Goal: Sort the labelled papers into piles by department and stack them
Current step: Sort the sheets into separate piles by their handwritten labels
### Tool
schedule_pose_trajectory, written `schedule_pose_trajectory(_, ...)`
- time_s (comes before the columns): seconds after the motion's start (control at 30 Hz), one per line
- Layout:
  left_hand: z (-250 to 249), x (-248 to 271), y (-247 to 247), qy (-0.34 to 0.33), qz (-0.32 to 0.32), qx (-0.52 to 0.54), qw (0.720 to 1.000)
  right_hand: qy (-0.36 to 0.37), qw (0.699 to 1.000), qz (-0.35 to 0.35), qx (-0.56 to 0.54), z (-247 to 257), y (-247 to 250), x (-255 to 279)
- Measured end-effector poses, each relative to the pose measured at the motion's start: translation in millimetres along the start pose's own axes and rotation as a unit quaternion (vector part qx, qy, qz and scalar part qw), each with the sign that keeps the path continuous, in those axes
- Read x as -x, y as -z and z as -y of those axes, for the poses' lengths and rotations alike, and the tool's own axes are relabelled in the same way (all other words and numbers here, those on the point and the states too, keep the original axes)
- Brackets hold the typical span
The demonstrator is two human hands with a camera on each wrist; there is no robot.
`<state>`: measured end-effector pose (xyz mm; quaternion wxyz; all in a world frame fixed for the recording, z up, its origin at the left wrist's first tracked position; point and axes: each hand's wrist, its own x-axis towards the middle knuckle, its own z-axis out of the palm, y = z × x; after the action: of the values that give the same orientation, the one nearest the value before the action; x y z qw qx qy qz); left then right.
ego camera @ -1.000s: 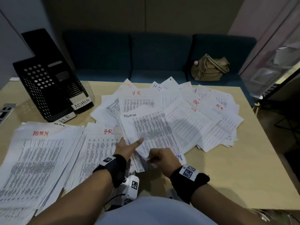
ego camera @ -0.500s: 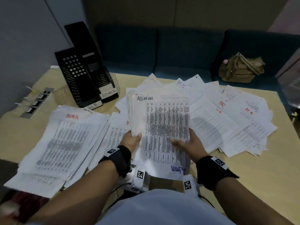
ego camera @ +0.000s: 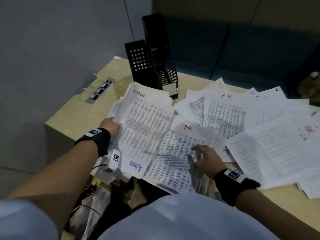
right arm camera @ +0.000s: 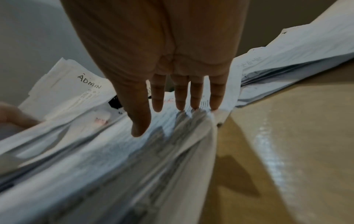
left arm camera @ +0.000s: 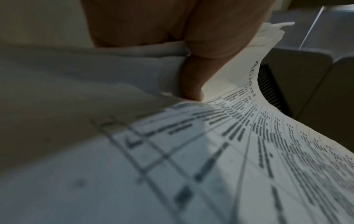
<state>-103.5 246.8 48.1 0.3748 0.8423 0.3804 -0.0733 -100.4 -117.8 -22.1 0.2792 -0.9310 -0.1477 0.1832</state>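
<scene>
ADMIN papers [ego camera: 147, 122]: head view, bundle pinched at its left edge in my left hand [ego camera: 110, 124], over the table [ego camera: 83, 108] before the black file holder [ego camera: 152, 66]; right hand [ego camera: 206, 160] flat on an HR sheet [ego camera: 180, 153]. Left wrist: thumb clamps the bundle. Right wrist: fingers [right arm camera: 180, 97] straight, holding nothing.

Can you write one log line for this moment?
left hand: holds ADMIN papers | right hand: flat on HR sheet | sorting unfinished
</scene>
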Motion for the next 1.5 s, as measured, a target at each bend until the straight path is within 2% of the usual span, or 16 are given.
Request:
schedule_pose_trajectory(0.13,34.8,-37.7,22.9,0.002,-0.019,-0.15,0.989,-0.025,0.989,0.051,0.137,-3.9,-8.9,-2.5)
schedule_pose_trajectory(0.27,48.9,-55.2,15.2,0.017,-0.039,-0.224,0.974,-0.051,0.985,0.053,0.154,-6.8,-4.4,-3.3)
schedule_pose_trajectory(0.37,36.3,-49.3,-0.4,0.035,-0.132,-0.219,0.966,-0.065,0.984,0.046,0.16,-7.6,-3.4,-4.4)
schedule_pose_trajectory(0.47,4.4,-22.0,-29.8,-0.145,-0.179,-0.217,0.948,-0.072,0.983,0.057,0.157,-7.0,-2.5,-4.7)
schedule_pose_trajectory(0.53,-18.6,1.7,-60.2,-0.283,-0.126,-0.2,0.93,-0.07,0.987,0.054,0.133,-8.6,2.5,-4.1)
schedule_pose_trajectory(0.57,-28.8,14.6,-79.0,-0.336,-0.078,-0.18,0.921,-0.071,0.991,0.017,0.117,-10.9,7.7,-2.8)
schedule_pose_trajectory(0.67,-49.6,51.3,-134.4,-0.4,0.123,-0.132,0.898,-0.139,0.971,-0.169,0.095,-30.2,30.7,5.5)
schedule_pose_trajectory(0.73,-58.6,70.0,-167.5,-0.401,0.225,-0.143,0.876,-0.245,0.947,-0.175,0.106,-54.2,45.1,15.9)
schedule_pose_trajectory(0.83,-72.4,90.8,-201.1,-0.399,0.286,-0.162,0.856,-0.361,0.926,-0.055,0.092,-89.4,52.8,32.9)
schedule_pose_trajectory(1.0,-104.3,115.9,-235.0,-0.385,0.296,-0.117,0.866,-0.34,0.934,-0.004,0.11,-109.7,52.8,40.8)
schedule_pose_trajectory(1.1,-127.4,124.7,-251.8,-0.339,0.304,-0.079,0.887,-0.331,0.938,0.009,0.1,-111.6,57.9,45.8)
schedule_pose_trajectory(1.2,-146.9,131.0,-268.6,-0.245,0.333,0.011,0.91,-0.277,0.959,0.008,0.061,-124.5,60.2,57.6)
schedule_pose_trajectory(1.27,-157.9,135.5,-278.6,-0.146,0.375,0.101,0.91,-0.22,0.974,-0.015,0.04,-131.4,66.1,68.1)
schedule_pose_trajectory(1.33,-165.0,137.6,-290.6,-0.099,0.394,0.129,0.904,-0.183,0.983,-0.02,0.013,-132.8,75.8,80.3)
schedule_pose_trajectory(1.43,-166.3,142.2,-309.3,-0.131,0.374,0.091,0.914,-0.188,0.981,-0.037,-0.034,-140.2,90.8,95.0)
schedule_pose_trajectory(1.5,-167.3,149.7,-317.3,-0.185,0.348,0.026,0.919,-0.234,0.954,-0.153,-0.11,-152.4,99.4,98.6)
